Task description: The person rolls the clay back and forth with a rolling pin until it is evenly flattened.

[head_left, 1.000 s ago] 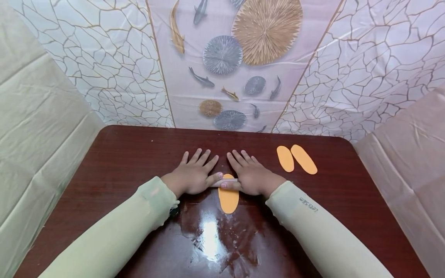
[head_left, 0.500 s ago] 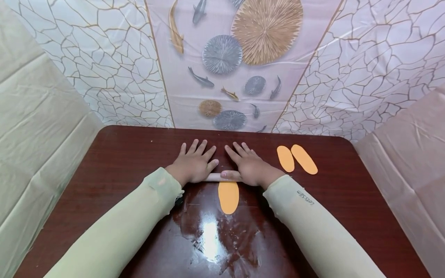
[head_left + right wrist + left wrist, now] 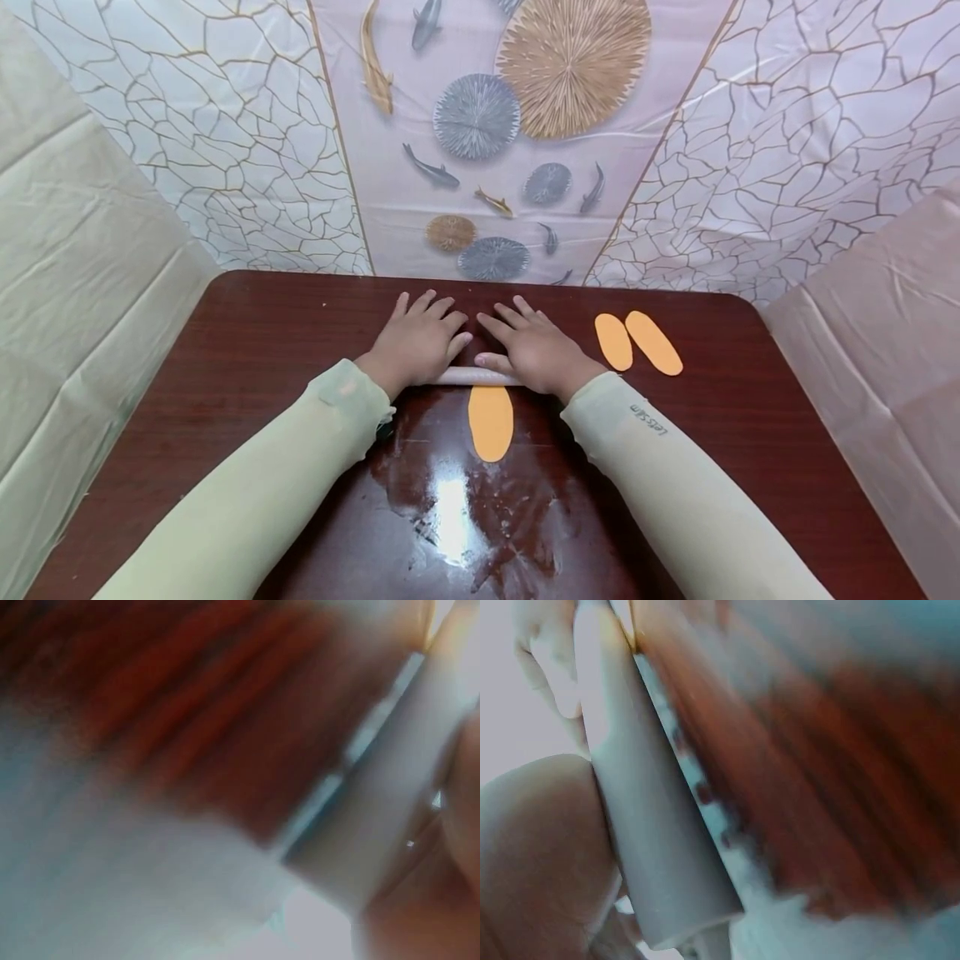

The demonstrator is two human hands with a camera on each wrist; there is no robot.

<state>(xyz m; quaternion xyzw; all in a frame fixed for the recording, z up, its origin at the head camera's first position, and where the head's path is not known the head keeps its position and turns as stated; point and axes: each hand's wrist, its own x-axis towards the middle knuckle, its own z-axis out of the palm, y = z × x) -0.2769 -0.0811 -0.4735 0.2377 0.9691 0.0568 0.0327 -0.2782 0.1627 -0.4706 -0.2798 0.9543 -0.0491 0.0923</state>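
A pale rolling pin (image 3: 476, 377) lies crosswise over the far end of a flat, orange oval piece of dough (image 3: 491, 425) in the head view. My left hand (image 3: 415, 342) rests on the pin's left part, its fingers spread and pointing away. On the right part lies my right hand (image 3: 538, 350), also with straight fingers. Both palms hide the pin's ends from above. In the left wrist view the pin (image 3: 656, 795) runs beside the hand, with a narrower handle stub at its near end. The right wrist view shows the pin (image 3: 382, 787) blurred against the other hand.
Two more flat orange ovals, one left (image 3: 614, 342) and one right (image 3: 655, 342), lie on the dark red-brown table (image 3: 750, 433) at the back right. A patterned sheet (image 3: 480, 192) hangs behind the far edge. Smears and glare mark the near surface.
Both hands and the rolling pin have moved away from the body, toward the far end of the orange oval. More of the oval's near part shows. The other two ovals lie as before.
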